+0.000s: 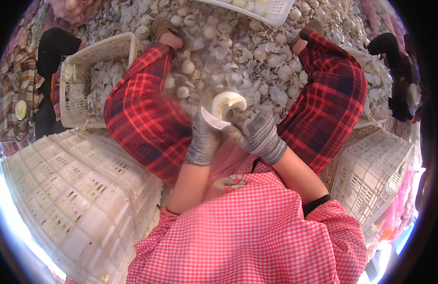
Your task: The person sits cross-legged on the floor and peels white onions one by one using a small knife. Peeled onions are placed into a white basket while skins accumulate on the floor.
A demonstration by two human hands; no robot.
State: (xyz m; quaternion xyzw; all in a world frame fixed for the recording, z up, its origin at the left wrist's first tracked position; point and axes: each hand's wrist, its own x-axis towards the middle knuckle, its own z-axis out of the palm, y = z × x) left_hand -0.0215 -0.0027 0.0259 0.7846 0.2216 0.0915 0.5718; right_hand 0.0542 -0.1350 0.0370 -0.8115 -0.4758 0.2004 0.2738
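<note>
In front of my lap, both hands meet in grey knitted gloves around a whitish onion [224,97]. Its pale outer layer curls over in an arch. My left hand [206,136] supports the onion from the left, its fingers largely hidden behind a knife blade [212,120]. That short, wide metal blade reaches leftward from my right hand [258,131], which is closed around the handle; the handle itself is covered by the glove. The right fingers touch the curled layer, and the right thumb lies near the blade's base.
Onions and loose skins [236,71] cover the ground between my legs. A white plastic crate [98,41] holding skins stands left, with stacked crates [70,184] nearer. More crates [373,174] stand right. A crate with onions [275,12] is ahead. People sit at both sides.
</note>
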